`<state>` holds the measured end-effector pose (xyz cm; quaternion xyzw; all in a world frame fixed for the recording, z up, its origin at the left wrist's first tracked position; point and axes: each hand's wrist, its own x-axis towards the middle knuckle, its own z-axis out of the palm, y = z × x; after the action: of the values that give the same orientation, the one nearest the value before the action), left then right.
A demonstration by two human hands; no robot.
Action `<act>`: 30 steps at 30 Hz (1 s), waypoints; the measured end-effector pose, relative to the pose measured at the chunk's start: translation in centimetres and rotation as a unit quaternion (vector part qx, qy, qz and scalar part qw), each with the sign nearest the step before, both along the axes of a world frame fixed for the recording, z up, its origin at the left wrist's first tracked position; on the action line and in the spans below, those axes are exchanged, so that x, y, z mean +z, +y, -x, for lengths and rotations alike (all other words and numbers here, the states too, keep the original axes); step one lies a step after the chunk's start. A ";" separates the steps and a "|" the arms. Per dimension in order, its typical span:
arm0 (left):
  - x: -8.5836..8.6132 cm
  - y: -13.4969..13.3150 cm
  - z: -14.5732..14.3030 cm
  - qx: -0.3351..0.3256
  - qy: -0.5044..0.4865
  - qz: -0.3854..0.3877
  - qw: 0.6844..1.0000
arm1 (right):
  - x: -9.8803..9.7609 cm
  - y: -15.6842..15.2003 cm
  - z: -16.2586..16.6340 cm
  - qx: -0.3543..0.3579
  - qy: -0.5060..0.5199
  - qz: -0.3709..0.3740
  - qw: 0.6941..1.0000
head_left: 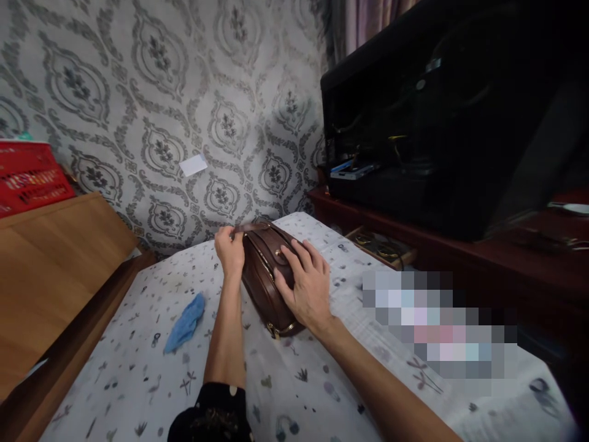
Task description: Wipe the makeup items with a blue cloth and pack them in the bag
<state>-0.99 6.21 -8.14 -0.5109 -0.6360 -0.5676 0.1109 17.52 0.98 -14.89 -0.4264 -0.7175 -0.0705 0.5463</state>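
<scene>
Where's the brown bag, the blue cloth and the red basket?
brown bag (pixel 262 279), head view, on its dark leather side between the hands.
blue cloth (pixel 186 323), head view, on its crumpled middle.
red basket (pixel 28 178), head view, on its front wall.

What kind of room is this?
Probably a bedroom at home: a bed with a patterned sheet, damask wallpaper, and a dark cabinet alongside. Both hands rest on a brown bag.
</scene>
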 end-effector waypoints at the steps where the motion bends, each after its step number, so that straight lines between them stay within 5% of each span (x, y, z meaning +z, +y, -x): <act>1: 0.2 -0.2 -0.2 0.000 0.010 0.003 1.000 | 0.0 0.0 0.0 0.003 0.002 0.004 1.000; 18: 1.5 -1.9 -1.3 -0.033 0.065 0.085 0.994 | -0.6 0.1 0.0 -0.008 0.049 0.014 0.999; 30: 3.3 0.9 -5.7 -0.056 0.211 0.134 0.967 | -0.3 -0.1 0.0 0.006 0.051 0.023 0.998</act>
<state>4.75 7.15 -4.85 -0.6641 -0.6389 -0.3616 0.1418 17.57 0.93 -15.20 -0.4373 -0.6926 -0.0283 0.5729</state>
